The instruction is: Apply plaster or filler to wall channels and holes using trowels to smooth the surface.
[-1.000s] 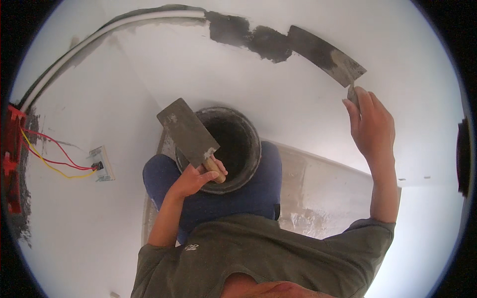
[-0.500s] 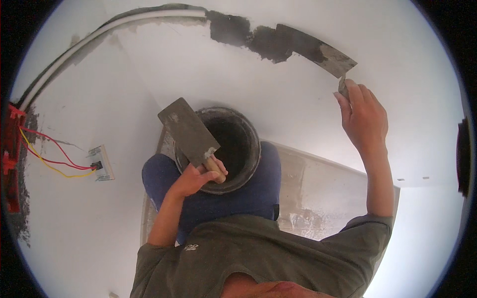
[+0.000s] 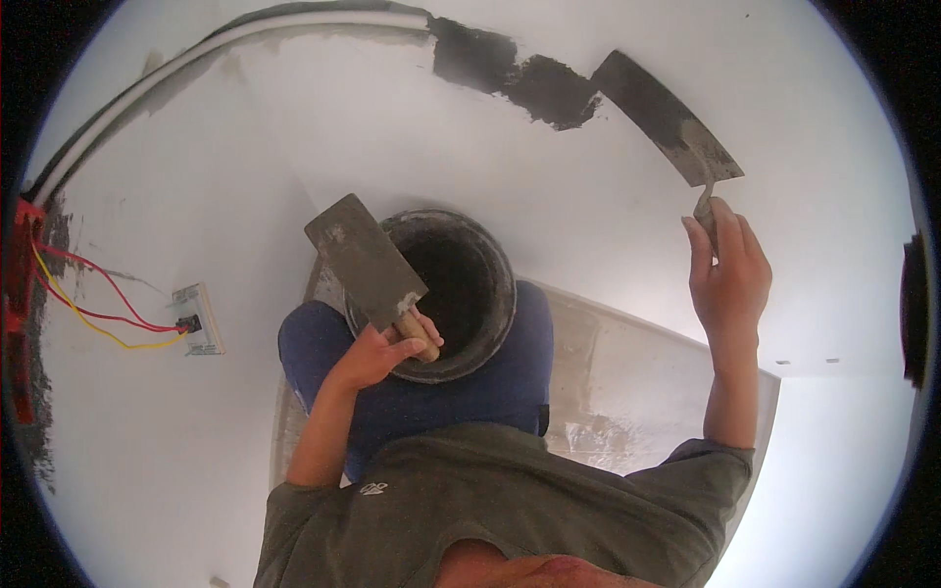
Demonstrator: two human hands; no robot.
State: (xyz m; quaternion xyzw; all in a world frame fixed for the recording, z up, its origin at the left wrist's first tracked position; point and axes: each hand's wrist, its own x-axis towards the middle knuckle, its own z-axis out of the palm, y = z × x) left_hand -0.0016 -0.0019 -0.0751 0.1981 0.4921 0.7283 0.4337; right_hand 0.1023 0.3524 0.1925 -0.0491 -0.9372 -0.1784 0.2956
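Since the earlier frame, our right hand (image 3: 730, 269) had shifted the long, dark grey steel trowel (image 3: 667, 118) further right, so that only its far corner met the end of the dark grey mortar patch (image 3: 554, 90); that hand's fingers were closed round the handle. Our left hand (image 3: 372, 358) gripped the wooden handle of the broad, rectangular grey trowel (image 3: 363, 257); its blade lay across our view of the left part of the round black bucket (image 3: 506, 294), which stood between our blue-trousered knees (image 3: 529, 338). Leftward, a curving white pipe (image 3: 216, 43) ran to red boxes (image 3: 20, 265); red and yellow wires (image 3: 147, 346) reached a white wall plate (image 3: 202, 318); behind all this spread the smooth white wall (image 3: 392, 127), with a smeared, beige surface (image 3: 647, 377) beyond our right knee.
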